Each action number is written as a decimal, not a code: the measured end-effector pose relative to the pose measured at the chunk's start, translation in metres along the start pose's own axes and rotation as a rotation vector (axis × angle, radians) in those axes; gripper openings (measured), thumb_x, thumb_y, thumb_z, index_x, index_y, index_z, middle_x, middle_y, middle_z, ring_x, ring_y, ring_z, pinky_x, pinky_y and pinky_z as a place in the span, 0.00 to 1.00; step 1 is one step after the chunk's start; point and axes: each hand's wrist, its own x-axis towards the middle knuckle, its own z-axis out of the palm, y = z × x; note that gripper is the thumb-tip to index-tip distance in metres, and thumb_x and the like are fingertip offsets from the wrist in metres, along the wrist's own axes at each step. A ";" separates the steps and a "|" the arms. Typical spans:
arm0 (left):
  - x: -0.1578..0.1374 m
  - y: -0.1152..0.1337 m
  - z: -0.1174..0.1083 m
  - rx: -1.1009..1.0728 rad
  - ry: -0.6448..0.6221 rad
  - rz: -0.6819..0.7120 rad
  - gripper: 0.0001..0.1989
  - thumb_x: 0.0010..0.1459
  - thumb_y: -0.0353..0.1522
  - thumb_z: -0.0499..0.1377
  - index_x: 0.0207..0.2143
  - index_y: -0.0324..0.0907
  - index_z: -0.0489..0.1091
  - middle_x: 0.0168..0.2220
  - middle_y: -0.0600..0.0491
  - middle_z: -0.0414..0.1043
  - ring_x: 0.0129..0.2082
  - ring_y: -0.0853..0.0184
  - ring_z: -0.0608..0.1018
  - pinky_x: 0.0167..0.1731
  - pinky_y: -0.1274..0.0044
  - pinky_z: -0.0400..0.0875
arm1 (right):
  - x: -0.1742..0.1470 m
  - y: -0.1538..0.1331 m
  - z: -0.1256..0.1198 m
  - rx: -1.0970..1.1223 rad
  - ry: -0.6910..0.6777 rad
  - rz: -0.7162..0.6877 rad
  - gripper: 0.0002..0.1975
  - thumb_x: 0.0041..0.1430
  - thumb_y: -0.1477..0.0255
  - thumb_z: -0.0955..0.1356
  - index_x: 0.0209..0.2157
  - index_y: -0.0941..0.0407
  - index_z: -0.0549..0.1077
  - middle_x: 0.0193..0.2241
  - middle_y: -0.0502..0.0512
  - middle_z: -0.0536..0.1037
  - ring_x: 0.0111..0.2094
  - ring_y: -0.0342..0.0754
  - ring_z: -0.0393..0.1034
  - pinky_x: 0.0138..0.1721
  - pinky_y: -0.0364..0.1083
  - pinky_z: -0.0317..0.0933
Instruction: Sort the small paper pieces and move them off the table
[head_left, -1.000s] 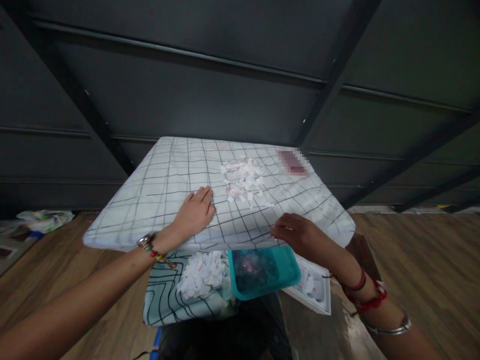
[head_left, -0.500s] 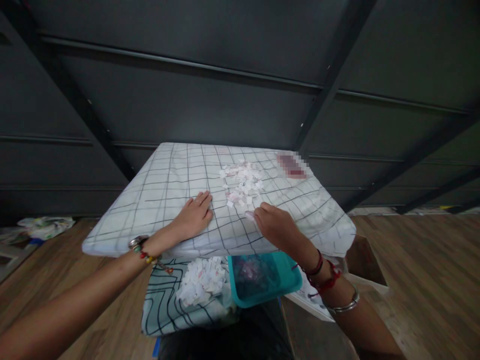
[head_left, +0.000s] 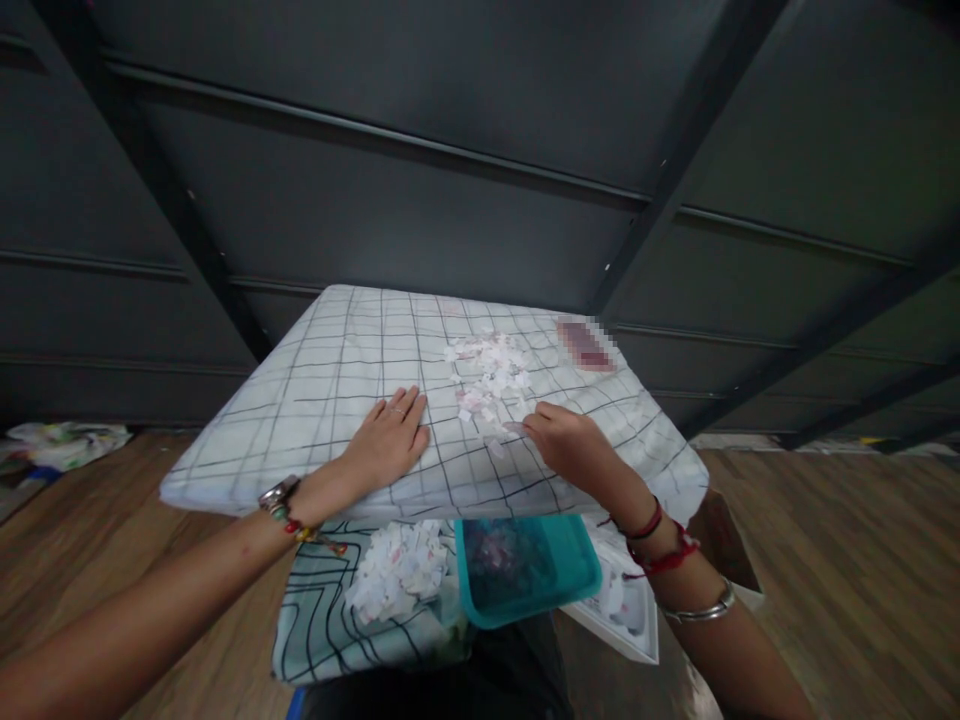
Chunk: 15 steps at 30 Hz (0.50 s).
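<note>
My left hand (head_left: 391,436) lies flat on the white checked cloth (head_left: 352,350), fingers stretched out, left of a heap of small white paper slips (head_left: 495,370). The fingers of my right hand (head_left: 564,440) are pinched on a small whitish piece (head_left: 515,428) at the near right side of that heap. Whether this piece is paper or clear plastic is too blurred to tell. Just below the table edge stands a teal plastic tub (head_left: 581,560) with shiny, crumpled, see-through contents. Beside it on the left is a larger pile of white paper slips (head_left: 401,570).
A pixelated reddish thing (head_left: 586,345) lies at the far right of the table. A green patterned cloth (head_left: 322,610) is under the larger pile. Right of the tub are a white box (head_left: 634,635) and a brown box (head_left: 724,545). A dark panelled wall (head_left: 420,200) rises behind.
My right hand has shifted slightly right, still pinching the whitish piece. A pale piece now lies on the cloth just left of it. The view has tilted slightly; my left hand stays flat.
</note>
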 end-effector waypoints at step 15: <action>0.000 0.001 -0.002 0.038 -0.006 -0.006 0.27 0.62 0.36 0.38 0.59 0.31 0.50 0.61 0.43 0.47 0.61 0.60 0.50 0.56 0.67 0.47 | -0.019 -0.013 -0.020 0.046 -0.087 -0.037 0.14 0.62 0.72 0.57 0.29 0.58 0.69 0.28 0.51 0.69 0.24 0.40 0.60 0.23 0.42 0.46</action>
